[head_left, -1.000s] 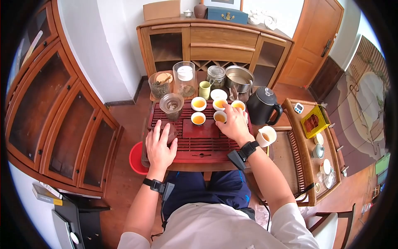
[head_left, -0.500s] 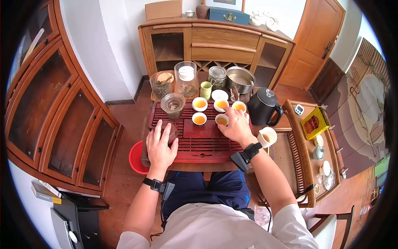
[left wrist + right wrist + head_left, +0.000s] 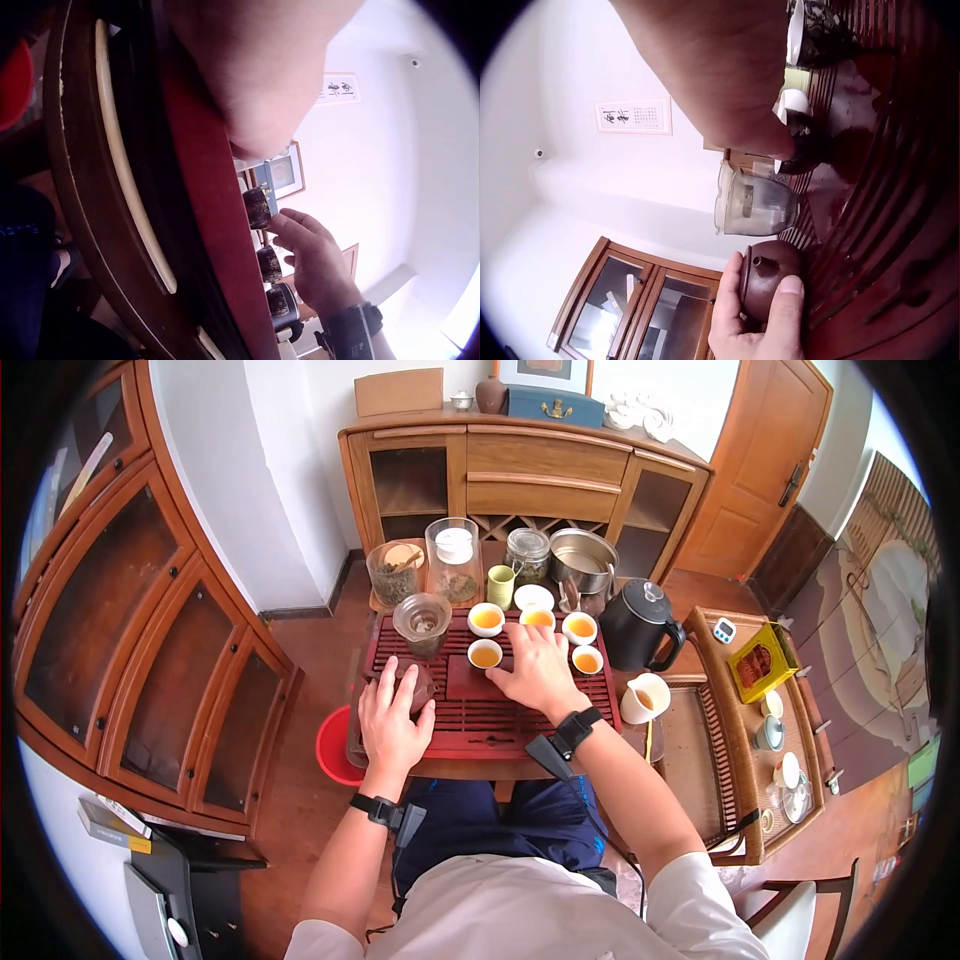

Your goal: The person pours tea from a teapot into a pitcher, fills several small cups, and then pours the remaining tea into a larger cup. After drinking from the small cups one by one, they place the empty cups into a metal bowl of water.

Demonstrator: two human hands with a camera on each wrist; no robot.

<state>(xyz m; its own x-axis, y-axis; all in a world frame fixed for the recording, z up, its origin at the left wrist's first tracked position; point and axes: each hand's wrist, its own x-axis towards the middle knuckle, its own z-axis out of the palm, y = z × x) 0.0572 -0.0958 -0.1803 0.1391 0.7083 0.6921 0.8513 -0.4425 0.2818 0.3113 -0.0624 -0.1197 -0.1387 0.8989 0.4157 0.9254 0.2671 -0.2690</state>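
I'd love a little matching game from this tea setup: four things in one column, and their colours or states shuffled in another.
Things:
1. Teapot
2. Kettle
3. Bucket
4. Spouted pitcher

Descriptions:
A. Red
B. White
C. Gripped by the left hand
D. Black

Right pairs: 1-C, 2-D, 3-A, 4-B.

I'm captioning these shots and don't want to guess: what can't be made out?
- Head view: much of the teapot, covered by the left hand.
- Head view: small lettering on the yellow box, too small.
- Right wrist view: part of the right hand, cut off by the top edge.
- Right wrist view: the wall calligraphy's smallest characters, too small.
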